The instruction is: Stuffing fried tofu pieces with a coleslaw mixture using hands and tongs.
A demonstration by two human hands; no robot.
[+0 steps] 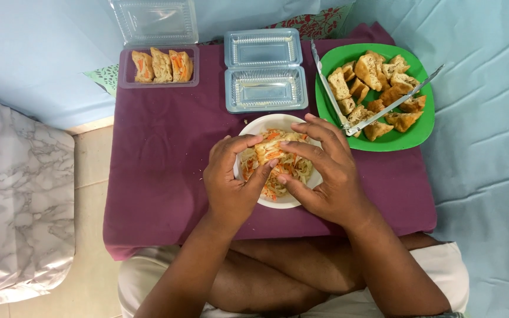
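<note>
Tofu [269, 148], fried, crinkly, stuffed with shredded veg, pinched over white round bowl [278, 201]: left hand [231, 182] at 9 o'clock, right hand [325, 171] at 3.

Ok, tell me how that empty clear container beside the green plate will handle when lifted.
The empty clear container looks thin-walled, so it is probably very light and would flex under a squeeze. Its hinged lid lies open flat, so it would likely flop. The glossy plastic may be slippery.

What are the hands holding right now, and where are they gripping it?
Both hands, left hand and right hand, hold one fried tofu piece by its sides over the white bowl.
</note>
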